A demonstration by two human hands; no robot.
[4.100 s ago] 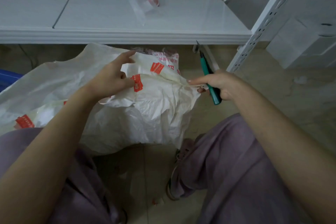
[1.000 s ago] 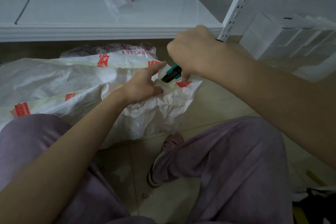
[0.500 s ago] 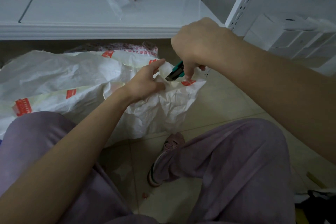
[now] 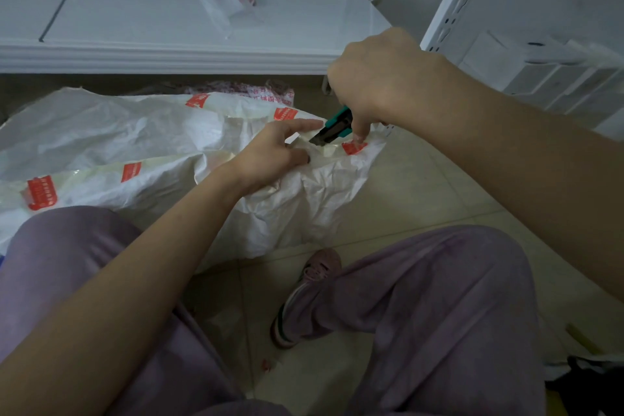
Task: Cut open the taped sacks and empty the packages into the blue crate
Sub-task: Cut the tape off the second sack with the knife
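A white woven sack (image 4: 141, 152) with pale tape printed in red lies on the tiled floor under a shelf. My left hand (image 4: 270, 155) holds down the sack's right corner, index finger stretched toward the blade, the other fingers curled into the fabric. My right hand (image 4: 374, 84) grips a teal utility knife (image 4: 336, 127) from above, blade tip down on the taped seam just right of my left index finger. A second printed bag (image 4: 250, 89) shows behind the sack. The blue crate is out of view.
A white shelf board (image 4: 169, 54) runs across the top, with a scrap of clear tape (image 4: 233, 0) on it. A perforated shelf upright (image 4: 456, 0) and white boxes (image 4: 547, 74) stand at the right. My knees in purple trousers and a shoe (image 4: 304, 294) fill the foreground.
Since four seconds ago my right hand has turned over and brought the knife down onto the sack's taped corner. Over the last second both hands stay there, shifting only slightly.
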